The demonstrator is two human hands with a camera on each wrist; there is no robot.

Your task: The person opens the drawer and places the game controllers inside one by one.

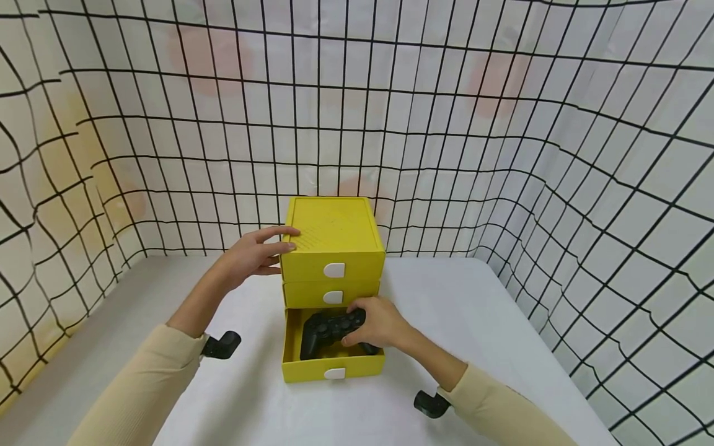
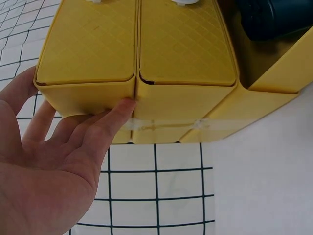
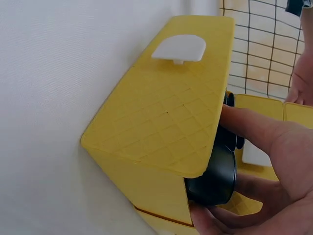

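Note:
A yellow three-drawer box [image 1: 334, 224] stands on the white table, its bottom drawer [image 1: 301, 370] pulled out. Inside that drawer lies a black game controller [image 1: 315, 334]. My right hand [image 1: 379, 322] grips the controller's right side, thumb in front and fingers behind; in the right wrist view the drawer front [image 3: 161, 107] hides part of the controller [image 3: 215, 178]. My left hand [image 1: 251, 257] rests on the box's top left edge with its fingers extended. In the left wrist view, fingers of the left hand [image 2: 58, 161] touch the side of the box.
The two upper drawers are closed, each with a white tab handle [image 1: 334, 270]. Black wire grid [image 1: 346, 124] rises behind the table [image 1: 446, 322] and along both sides, with pale sheeting behind it. A black wrist camera [image 1: 222, 345] sits on each sleeve.

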